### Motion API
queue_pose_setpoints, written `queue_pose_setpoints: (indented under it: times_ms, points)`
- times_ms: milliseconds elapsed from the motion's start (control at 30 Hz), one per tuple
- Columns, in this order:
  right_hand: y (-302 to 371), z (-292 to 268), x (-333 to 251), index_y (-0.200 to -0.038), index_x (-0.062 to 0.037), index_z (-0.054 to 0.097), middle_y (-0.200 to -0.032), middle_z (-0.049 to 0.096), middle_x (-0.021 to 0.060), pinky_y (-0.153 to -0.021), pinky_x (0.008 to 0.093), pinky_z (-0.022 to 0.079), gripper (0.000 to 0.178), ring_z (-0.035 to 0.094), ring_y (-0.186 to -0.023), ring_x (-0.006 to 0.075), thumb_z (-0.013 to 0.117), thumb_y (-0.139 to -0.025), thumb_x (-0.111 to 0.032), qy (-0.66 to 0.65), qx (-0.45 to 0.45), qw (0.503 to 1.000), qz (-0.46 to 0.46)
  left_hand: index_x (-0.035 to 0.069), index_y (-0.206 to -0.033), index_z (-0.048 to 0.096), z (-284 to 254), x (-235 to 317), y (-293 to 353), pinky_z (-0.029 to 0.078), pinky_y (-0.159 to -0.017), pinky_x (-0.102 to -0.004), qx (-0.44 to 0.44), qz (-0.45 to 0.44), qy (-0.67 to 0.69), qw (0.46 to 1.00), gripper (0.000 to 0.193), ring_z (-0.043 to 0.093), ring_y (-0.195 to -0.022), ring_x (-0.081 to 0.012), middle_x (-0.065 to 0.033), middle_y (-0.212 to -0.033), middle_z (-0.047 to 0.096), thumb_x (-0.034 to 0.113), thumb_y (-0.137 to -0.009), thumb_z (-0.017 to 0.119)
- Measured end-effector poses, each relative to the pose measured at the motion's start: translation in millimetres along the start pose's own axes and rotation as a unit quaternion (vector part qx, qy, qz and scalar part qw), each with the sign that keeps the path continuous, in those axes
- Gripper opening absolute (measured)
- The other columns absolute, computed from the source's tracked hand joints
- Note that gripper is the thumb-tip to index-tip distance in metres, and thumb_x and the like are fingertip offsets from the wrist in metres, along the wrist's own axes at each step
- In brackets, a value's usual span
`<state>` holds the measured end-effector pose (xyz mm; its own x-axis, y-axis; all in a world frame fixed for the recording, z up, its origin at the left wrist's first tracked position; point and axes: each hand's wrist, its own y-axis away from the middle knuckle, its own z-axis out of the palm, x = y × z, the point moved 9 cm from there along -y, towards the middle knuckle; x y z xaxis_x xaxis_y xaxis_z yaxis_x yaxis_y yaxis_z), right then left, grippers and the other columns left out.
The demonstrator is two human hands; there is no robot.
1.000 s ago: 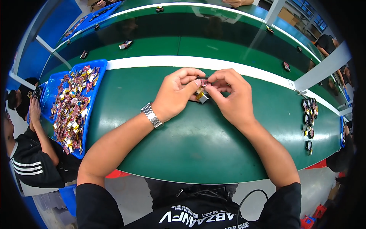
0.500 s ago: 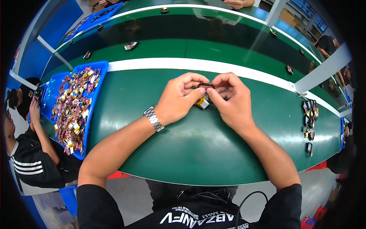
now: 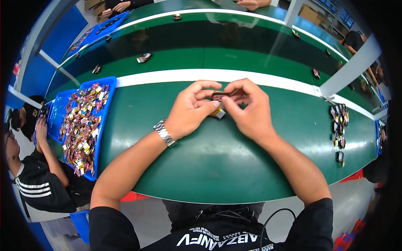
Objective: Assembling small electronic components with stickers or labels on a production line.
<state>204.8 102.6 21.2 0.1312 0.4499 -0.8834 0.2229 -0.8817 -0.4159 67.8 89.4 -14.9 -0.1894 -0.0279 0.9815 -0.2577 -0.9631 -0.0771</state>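
The left hand and the right hand both grasp one small assembly, each pinching it between thumb and fingertips at its own side. It is held just above the near green surface, in front of the wearer and short of the white rail. Its upper part shows a dark edge and a reddish face; a silver-and-yellow pouch sticks out below, toward the wearer. The fingertips cover much of the piece, so how its parts join cannot be told.

A fingertip hold from both sides probably suits so small a thing: it steadies the piece while leaving the thumbs free to press, and the palms stay out of the line of sight. Keeping the pouch outside the grip likely spares it from squeezing.

On the left, a blue tray holds a heap of loose reddish, silver and yellow pieces, its raised rim presumably there to contain them. On the right, dark-framed units lie clustered in a line, perhaps set aside to leave the middle free for the hands.
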Motion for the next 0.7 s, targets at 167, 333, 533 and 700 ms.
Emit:
queue_pose_setpoints:
  times_ms: [167, 333, 533, 700]
  points:
    - [-70, -59, 78, -0.094, -0.0014, 0.069, -0.085, 0.069, 0.0050, -0.065, 0.0267, 0.053, 0.013, 0.065, -0.075, 0.0116, 0.071, -0.082, -0.008, 0.076, 0.078, 0.987, 0.117, -0.001, -0.118, 0.059, -33, 42, -12, 0.055, -0.090, -0.0335, 0.138, 0.174, -0.357, 0.907, 0.031, 0.067, -0.103, -0.0218, -0.0145, -0.116, 0.068, 0.003, -0.089, 0.063]
    - [-105, -76, 96, -0.098, 0.0002, 0.070, -0.085, 0.071, 0.0085, -0.069, 0.0314, 0.056, 0.017, 0.068, -0.075, 0.0176, 0.070, -0.084, -0.010, 0.148, 0.111, 0.972, 0.146, 0.002, -0.108, 0.064, -123, 56, -9, 0.053, -0.075, -0.0370, 0.339, 0.169, -0.521, 0.765, 0.029, 0.067, -0.093, -0.0259, -0.0130, -0.108, 0.067, 0.015, -0.083, 0.072]
    - [-52, -36, 1, -0.102, -0.0018, 0.065, -0.109, 0.063, 0.0131, -0.080, 0.0392, 0.051, 0.021, 0.062, -0.095, 0.0287, 0.066, -0.081, -0.002, 0.272, 0.099, 0.946, -0.143, -0.001, -0.113, 0.066, -217, 79, -27, 0.047, -0.096, -0.0436, 0.434, 0.074, -0.540, 0.718, 0.048, 0.060, -0.111, -0.0371, -0.0218, -0.118, 0.063, 0.038, -0.086, 0.068]
    - [13, 11, -25, -0.096, -0.0041, 0.065, -0.102, 0.065, 0.0111, -0.081, 0.0370, 0.051, 0.018, 0.062, -0.099, 0.0306, 0.066, -0.079, 0.000, 0.220, -0.070, 0.962, -0.149, 0.002, -0.118, 0.069, -249, 68, -91, 0.046, -0.100, -0.0414, 0.348, -0.061, -0.602, 0.716, 0.060, 0.063, -0.113, -0.0356, -0.0219, -0.120, 0.066, 0.051, -0.085, 0.063]
